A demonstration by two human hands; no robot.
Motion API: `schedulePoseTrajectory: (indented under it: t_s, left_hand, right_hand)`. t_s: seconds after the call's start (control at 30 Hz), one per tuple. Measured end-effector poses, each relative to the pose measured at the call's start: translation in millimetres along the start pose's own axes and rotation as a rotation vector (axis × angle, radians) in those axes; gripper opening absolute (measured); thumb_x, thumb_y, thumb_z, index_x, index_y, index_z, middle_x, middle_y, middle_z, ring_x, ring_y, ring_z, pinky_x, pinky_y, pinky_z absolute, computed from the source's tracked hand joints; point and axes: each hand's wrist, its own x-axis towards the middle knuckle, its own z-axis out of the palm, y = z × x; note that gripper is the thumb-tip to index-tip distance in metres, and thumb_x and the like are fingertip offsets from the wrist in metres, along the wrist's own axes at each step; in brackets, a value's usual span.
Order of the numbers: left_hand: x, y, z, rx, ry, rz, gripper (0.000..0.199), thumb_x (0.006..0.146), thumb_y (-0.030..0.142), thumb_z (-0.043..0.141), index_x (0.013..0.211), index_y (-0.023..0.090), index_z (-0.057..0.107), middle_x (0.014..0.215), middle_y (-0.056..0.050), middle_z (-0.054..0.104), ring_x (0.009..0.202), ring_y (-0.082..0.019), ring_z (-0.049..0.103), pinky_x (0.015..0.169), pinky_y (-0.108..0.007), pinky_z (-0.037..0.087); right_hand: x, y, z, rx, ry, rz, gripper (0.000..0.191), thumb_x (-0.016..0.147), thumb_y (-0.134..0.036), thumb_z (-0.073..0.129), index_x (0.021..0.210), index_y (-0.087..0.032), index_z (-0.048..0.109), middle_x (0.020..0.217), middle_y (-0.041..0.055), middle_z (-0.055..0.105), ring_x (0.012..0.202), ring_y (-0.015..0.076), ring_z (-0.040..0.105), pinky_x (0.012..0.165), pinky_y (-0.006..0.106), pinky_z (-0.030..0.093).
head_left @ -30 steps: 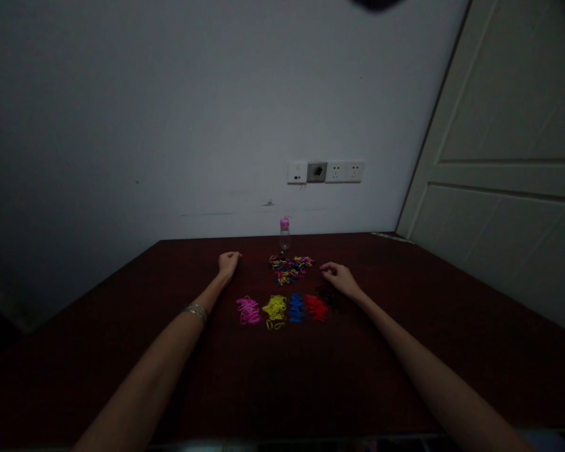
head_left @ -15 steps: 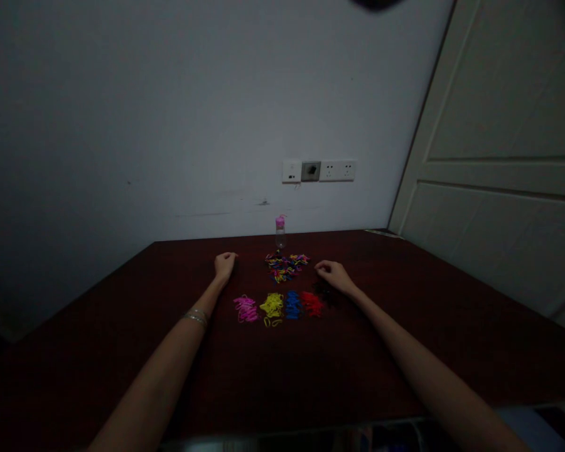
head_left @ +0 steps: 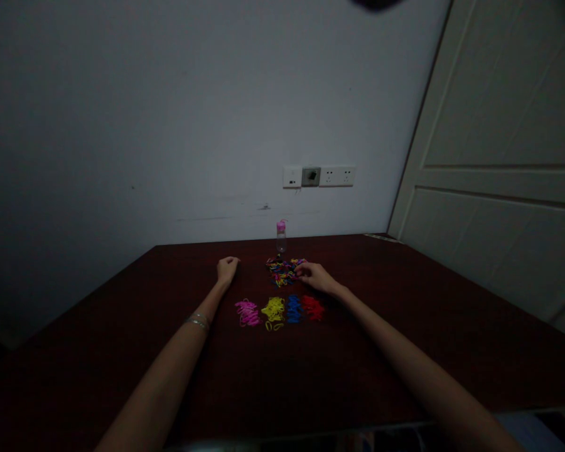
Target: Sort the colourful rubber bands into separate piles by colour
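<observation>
A heap of mixed-colour rubber bands (head_left: 281, 275) lies toward the back of the table. My right hand (head_left: 316, 277) is at the heap's right side, its fingertips bent together among the bands; whatever they pinch is too small to make out. Left of the heap, my left hand (head_left: 226, 270) rests on the table with its fingers curled in, apart from the bands, and nothing shows in it. Nearer to me, sorted by colour, lie pink bands (head_left: 248, 312), yellow bands (head_left: 274, 309), blue bands (head_left: 294, 309) and red bands (head_left: 313, 308).
Behind the heap stands a small clear bottle (head_left: 281, 240) with a pink top. The dark red table (head_left: 263, 389) meets a pale wall that carries sockets (head_left: 336, 176). A panelled door (head_left: 489, 207) is on the right.
My right hand has moved left, from beside the mixed heap onto its right edge. The left hand stays in place. The view has tilted slightly up.
</observation>
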Motion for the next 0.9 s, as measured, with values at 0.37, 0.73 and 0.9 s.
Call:
schedulePoseTrajectory:
  t_s: [0.37, 0.73, 0.9]
  left_hand:
    - [0.8, -2.9, 2.8, -0.079, 0.019, 0.030, 0.025, 0.065, 0.025, 0.047, 0.070, 0.013, 0.068, 0.076, -0.007, 0.068, 0.078, -0.019, 0.060, 0.072, -0.025, 0.042]
    - [0.0, -1.1, 2.2, -0.084, 0.021, 0.004, 0.023, 0.064, 0.025, 0.049, 0.069, 0.013, 0.068, 0.076, -0.006, 0.068, 0.076, -0.019, 0.060, 0.070, -0.025, 0.042]
    - [-1.4, -0.2, 1.6, -0.078, 0.018, 0.008, 0.024, 0.064, 0.025, 0.048, 0.070, 0.013, 0.068, 0.075, -0.006, 0.068, 0.076, -0.019, 0.060, 0.070, -0.025, 0.042]
  right_hand:
    - [1.0, 1.3, 6.5, -0.120, -0.062, -0.041, 0.030, 0.069, -0.007, 0.052, 0.096, -0.017, 0.062, 0.082, 0.0029, 0.064, 0.075, 0.0140, 0.058, 0.069, 0.025, 0.044]
    - [0.8, 1.1, 5.5, -0.146, -0.032, -0.028, 0.021, 0.071, -0.012, 0.052, 0.088, -0.017, 0.064, 0.076, 0.0024, 0.061, 0.069, 0.0132, 0.056, 0.065, 0.025, 0.042]
    - [3.6, 1.1, 6.6, -0.166, -0.030, 0.000, 0.021, 0.070, -0.013, 0.054, 0.088, -0.018, 0.064, 0.075, 0.0018, 0.062, 0.068, 0.0126, 0.056, 0.064, 0.024, 0.041]
